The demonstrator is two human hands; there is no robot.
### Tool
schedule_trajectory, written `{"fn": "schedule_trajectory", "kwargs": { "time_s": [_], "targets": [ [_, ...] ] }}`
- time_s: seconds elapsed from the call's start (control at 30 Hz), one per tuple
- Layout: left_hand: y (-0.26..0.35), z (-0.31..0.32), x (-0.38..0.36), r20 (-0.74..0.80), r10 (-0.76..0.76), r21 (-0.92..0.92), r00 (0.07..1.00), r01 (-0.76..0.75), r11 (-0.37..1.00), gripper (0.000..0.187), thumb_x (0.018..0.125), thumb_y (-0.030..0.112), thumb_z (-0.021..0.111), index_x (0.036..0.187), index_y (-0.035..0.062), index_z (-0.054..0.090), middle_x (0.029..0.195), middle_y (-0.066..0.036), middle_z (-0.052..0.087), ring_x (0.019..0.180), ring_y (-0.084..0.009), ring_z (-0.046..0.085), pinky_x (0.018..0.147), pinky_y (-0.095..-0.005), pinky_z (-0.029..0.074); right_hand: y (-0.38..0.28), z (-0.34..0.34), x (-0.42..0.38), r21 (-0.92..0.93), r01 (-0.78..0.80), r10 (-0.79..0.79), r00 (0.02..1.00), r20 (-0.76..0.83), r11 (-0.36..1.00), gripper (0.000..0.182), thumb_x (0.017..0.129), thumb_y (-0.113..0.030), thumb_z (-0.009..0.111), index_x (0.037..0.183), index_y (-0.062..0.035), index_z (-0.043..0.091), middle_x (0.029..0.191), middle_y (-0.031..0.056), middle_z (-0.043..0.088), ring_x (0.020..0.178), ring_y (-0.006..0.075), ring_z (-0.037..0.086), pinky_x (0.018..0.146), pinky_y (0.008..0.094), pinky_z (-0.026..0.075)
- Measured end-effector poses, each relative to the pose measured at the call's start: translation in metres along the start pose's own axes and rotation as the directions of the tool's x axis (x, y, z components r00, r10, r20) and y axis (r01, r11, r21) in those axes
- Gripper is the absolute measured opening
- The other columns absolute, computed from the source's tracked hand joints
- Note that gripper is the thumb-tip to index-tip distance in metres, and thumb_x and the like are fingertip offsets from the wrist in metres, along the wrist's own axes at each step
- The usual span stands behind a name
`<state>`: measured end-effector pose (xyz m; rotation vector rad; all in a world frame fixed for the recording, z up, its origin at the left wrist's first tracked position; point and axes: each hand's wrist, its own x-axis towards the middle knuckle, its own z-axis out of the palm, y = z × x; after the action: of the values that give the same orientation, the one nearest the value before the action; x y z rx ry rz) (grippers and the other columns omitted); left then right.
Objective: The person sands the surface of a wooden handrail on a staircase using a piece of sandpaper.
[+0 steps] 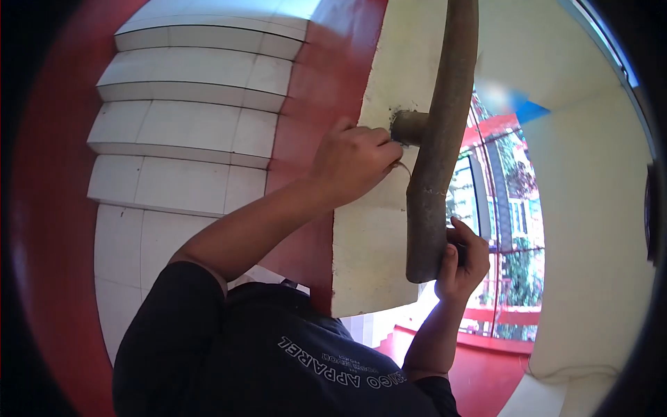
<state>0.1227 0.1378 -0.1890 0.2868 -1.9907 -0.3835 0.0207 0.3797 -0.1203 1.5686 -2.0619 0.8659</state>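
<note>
A brown handrail with a bent lower end runs along a cream wall, fixed by a short round bracket. My left hand is closed beside the bracket, against the wall. A thin curved piece sticks out from its fingertips toward the rail; its kind is too small to tell. At the rail's lower end my right hand is closed against the side, thumb toward me and some fingers partly hidden. A dark patch shows between its thumb and index finger.
White tiled steps bordered by red lie to the left. The cream wall carries the rail. On the right are a window with red bars and another cream wall. A cable lies at lower right.
</note>
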Motion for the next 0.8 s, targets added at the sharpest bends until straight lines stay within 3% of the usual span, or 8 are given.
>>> {"fn": "schedule_trajectory", "kwargs": {
  "time_s": [0.2,0.3,0.4,0.6,0.8],
  "targets": [
    [-0.019,0.031,0.039,-0.094,0.088,0.053,0.992,-0.083,0.995,0.028,0.075,0.035,0.082,0.079,0.0160,0.061,0.078,0.002,0.065,0.075,-0.0198,0.066,0.072,-0.0387,0.041,0.001,0.003,-0.006,-0.003,-0.039,0.039,0.996,-0.084,0.999,0.031,0.095,-0.028,0.060,0.106,-0.0020,0.073,0.079,0.0074,0.071,0.076,0.0229,0.063,0.074,0.0351,0.047],
    [-0.028,0.026,0.034,-0.076,0.057,0.035,0.995,-0.054,0.998,0.029,0.073,0.036,0.083,0.085,0.0167,0.065,0.077,0.001,0.066,0.073,-0.0184,0.067,0.072,-0.0392,0.040,0.005,0.005,-0.012,0.031,-0.075,0.078,0.989,-0.127,0.997,0.031,0.096,-0.027,0.058,0.105,-0.0012,0.073,0.079,0.0076,0.072,0.076,0.0222,0.064,0.074,0.0348,0.048],
    [-0.029,0.031,0.038,-0.104,0.144,0.114,0.984,-0.132,0.985,0.036,0.070,0.042,0.085,0.085,0.0174,0.065,0.075,0.002,0.065,0.069,-0.0179,0.066,0.072,-0.0395,0.039,0.005,0.005,-0.011,0.066,-0.094,0.104,0.982,-0.157,0.993,0.032,0.097,-0.027,0.057,0.104,0.0009,0.072,0.079,0.0095,0.073,0.077,0.0222,0.065,0.074,0.0340,0.049],
    [-0.028,0.030,0.043,-0.031,0.092,0.115,0.995,-0.088,0.989,0.039,0.067,0.043,0.086,0.085,0.0177,0.062,0.077,0.002,0.067,0.070,-0.0180,0.067,0.073,-0.0387,0.039,0.007,0.012,-0.015,0.136,-0.073,0.106,0.961,-0.257,0.988,0.038,0.099,-0.032,0.055,0.101,0.0023,0.070,0.078,0.0109,0.072,0.078,0.0225,0.065,0.074,0.0342,0.050],
    [-0.037,0.022,0.052,0.014,0.205,0.125,0.979,-0.205,0.971,0.040,0.069,0.044,0.085,0.088,0.0170,0.063,0.072,0.002,0.066,0.067,-0.0183,0.067,0.071,-0.0388,0.040,0.003,0.011,-0.014,0.111,-0.085,0.113,0.952,-0.284,0.990,0.039,0.097,-0.034,0.055,0.100,0.0014,0.070,0.078,0.0101,0.073,0.078,0.0233,0.064,0.075,0.0364,0.049]
  ]
}}
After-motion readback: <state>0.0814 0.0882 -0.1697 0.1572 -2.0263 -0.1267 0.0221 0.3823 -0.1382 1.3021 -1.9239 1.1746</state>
